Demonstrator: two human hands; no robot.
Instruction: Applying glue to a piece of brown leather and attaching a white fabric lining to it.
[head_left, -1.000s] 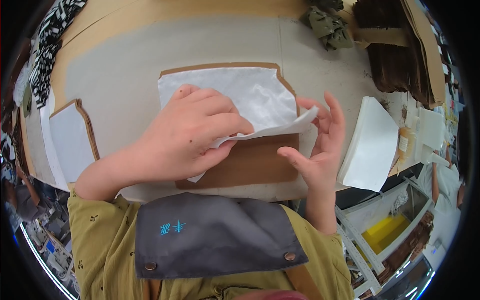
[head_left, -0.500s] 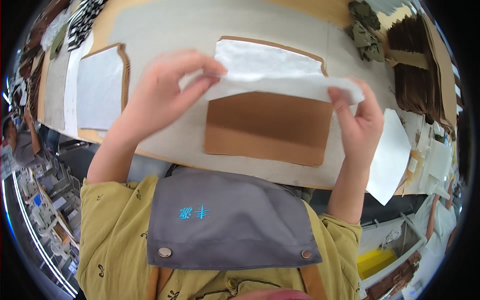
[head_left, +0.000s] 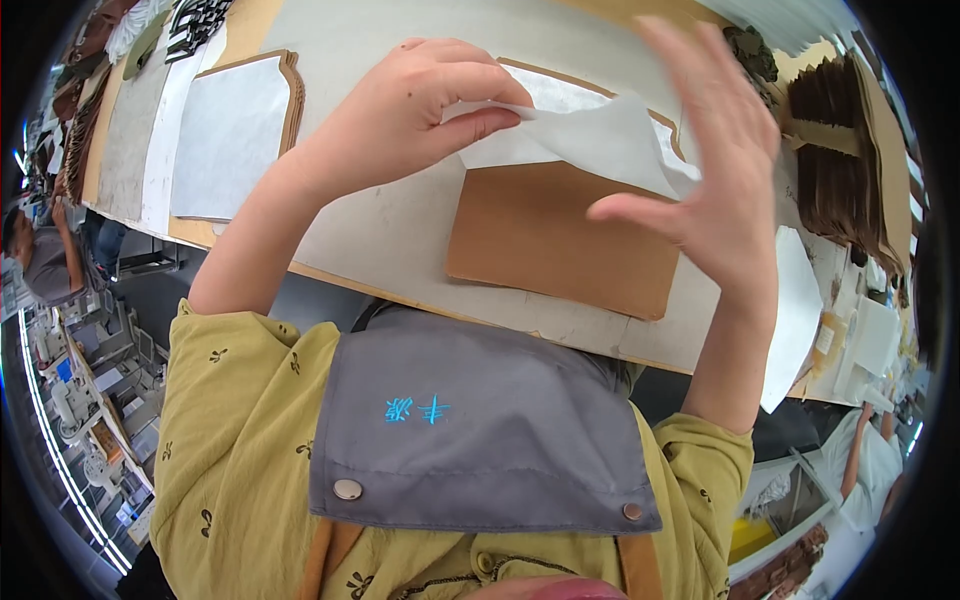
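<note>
My left hand pinches a thin white sheet, lifted across the back part of a brown board on the table. A strip of shiny white material with a brown border shows behind the lifted sheet. My right hand is open at the sheet's right end, thumb and fingers spread wide, blurred at the fingertips. Whether any finger touches the sheet there, I cannot tell.
White-topped brown stack at left; tall dark brown stack and white sheets at right; olive fabric behind. Co-workers are at both sides. The table's front edge runs before me; a metal frame is lower right.
My right hand has let go of the sheet, spread its fingers and moved up. My left hand, still pinching, has shifted right and away from me. The whole view has shifted too.
</note>
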